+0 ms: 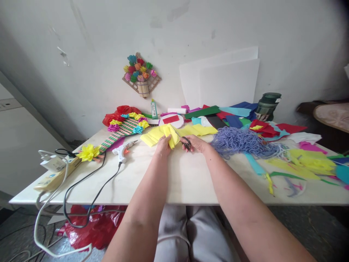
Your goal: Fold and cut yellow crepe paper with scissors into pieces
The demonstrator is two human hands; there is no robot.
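A wide strip of yellow crepe paper (200, 130) lies across the middle of the table, gathered up where my left hand (163, 144) is closed on it. My right hand (196, 143) grips a pair of scissors (186, 143) by dark handles. The blades point left and up, against the folded yellow paper; whether they are apart I cannot tell. Just behind the hands lies a white disc (178, 123) with a red paper rectangle (171, 119) on it.
A white glue gun (121, 153) with a black cord lies left, near a flower-trimmed woven piece (118, 133) and a power strip (56, 178). Right are a purple yarn heap (242, 142), coloured paper scraps (311, 163) and a dark green jar (267, 107). White boards (229, 82) lean on the wall.
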